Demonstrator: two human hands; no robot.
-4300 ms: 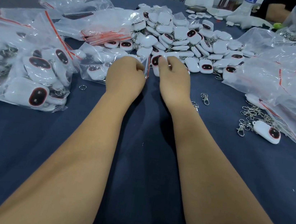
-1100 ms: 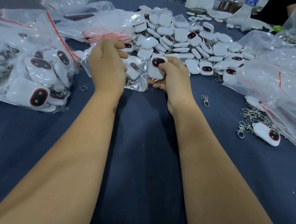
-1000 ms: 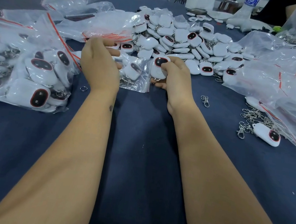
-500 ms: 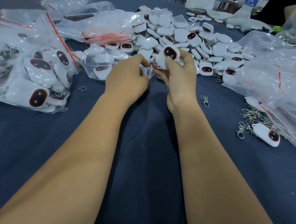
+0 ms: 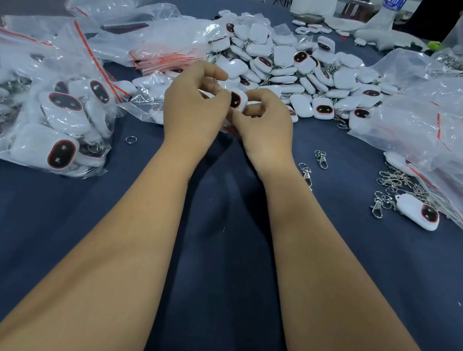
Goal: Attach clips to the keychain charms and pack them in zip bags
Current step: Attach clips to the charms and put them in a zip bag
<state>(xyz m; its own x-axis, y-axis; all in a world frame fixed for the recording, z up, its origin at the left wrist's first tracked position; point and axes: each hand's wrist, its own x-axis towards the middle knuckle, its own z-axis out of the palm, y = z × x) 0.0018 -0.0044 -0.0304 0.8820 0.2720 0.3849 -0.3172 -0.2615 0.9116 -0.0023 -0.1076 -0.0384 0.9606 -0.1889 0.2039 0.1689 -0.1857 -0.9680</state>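
Note:
A white keychain charm [image 5: 238, 100] with a dark red-rimmed face sits between my two hands above the blue cloth. My left hand [image 5: 194, 105] pinches its left side with curled fingers. My right hand [image 5: 265, 123] grips it from the right and below. A part-filled zip bag [image 5: 146, 99] lies just behind my left hand. Behind the hands is a large pile of loose charms [image 5: 292, 65]. Two loose metal clips [image 5: 321, 158] lie on the cloth right of my right wrist.
Packed zip bags of charms [image 5: 54, 122] are heaped at the left. Empty red-striped zip bags [image 5: 159, 45] lie at the back left, more plastic bags [image 5: 450, 139] at the right. A heap of clips and one charm [image 5: 417, 210] sit at the right. A small ring [image 5: 130, 139] lies left.
My left hand let go of the zip bag and came back to the charm. The charm dropped slightly from its raised position and now sits between both hands.

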